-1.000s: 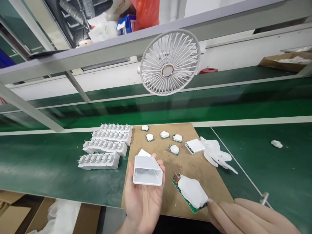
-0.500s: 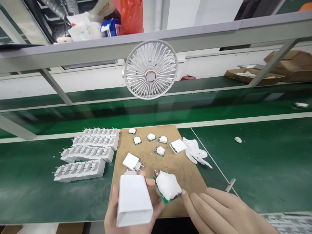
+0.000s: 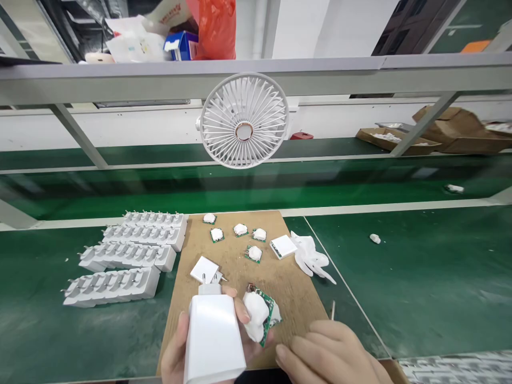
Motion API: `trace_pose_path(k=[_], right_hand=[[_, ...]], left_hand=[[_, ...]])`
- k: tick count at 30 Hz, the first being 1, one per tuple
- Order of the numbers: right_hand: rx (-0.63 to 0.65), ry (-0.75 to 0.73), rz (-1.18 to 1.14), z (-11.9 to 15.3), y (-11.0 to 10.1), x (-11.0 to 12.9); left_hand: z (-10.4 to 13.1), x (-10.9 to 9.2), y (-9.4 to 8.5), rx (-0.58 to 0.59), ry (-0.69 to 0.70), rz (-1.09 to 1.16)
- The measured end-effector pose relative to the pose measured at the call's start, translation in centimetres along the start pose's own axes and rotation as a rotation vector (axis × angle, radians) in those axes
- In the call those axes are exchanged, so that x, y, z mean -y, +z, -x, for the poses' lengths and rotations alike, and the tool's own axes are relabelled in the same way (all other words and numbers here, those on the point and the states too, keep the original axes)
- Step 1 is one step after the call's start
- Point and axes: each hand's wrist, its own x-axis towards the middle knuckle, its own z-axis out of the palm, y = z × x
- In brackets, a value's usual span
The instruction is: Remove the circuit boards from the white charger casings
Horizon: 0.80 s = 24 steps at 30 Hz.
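Observation:
My left hand (image 3: 176, 341) is closed around a white plug charger (image 3: 214, 336), its two pins pointing away from me. Against the same hand's fingers, a green circuit board (image 3: 264, 320) with a lump of white putty stands tilted on edge. My right hand (image 3: 328, 354) is beside it with fingers curled, apart from the board. A thin metal tool (image 3: 333, 310) sticks up behind those knuckles; its other end is hidden. Beyond the charger, another white charger (image 3: 204, 268) lies on the brown board (image 3: 296, 298).
Several puttied circuit boards (image 3: 255, 254) lie farther back. A white block (image 3: 283, 246) touches a crumpled white glove (image 3: 312, 256). Rows of white plug housings (image 3: 112, 288) stand at left. A round fan (image 3: 244, 130) hangs above, under a shelf rail (image 3: 320, 69).
The puttied board has turned from nearly flat to tilted on edge. My right hand has drawn away from it, its fingers curling, and the metal tool has shifted left. The view has tilted slightly.

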Motion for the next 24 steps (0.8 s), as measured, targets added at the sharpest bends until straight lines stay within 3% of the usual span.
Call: trace_pose_path(k=[4, 7, 10, 16, 20, 24], right_hand=[[-0.026, 0.466, -0.335, -0.8, 0.5, -0.2], [0.088, 0.690, -0.804, -1.1, 1.7, -0.6], [0.163, 0.746, -1.079, -1.1, 2.7, -0.8], [0.146, 0.743, -1.110, -1.0, 3.2, -0.8], [0.077, 0.729, -1.054, -0.9, 2.4, -0.4], [0.033, 0.770, -0.965, -0.8, 1.2, 0.3]], left_hand=[[-0.1, -0.1, 0.0, -0.022, 0.005, -0.054], [-0.1, -0.2, -0.4, 0.029, -0.034, -0.072], [-0.1, -0.2, -0.8, 0.102, -0.065, -0.081], [-0.4, -0.6, -0.9, 0.181, -0.148, -0.041], [-0.9, -1.4, -1.2, 0.134, -0.158, -0.011], [-1.4, -1.8, -1.8, 0.006, -0.122, 0.076]])
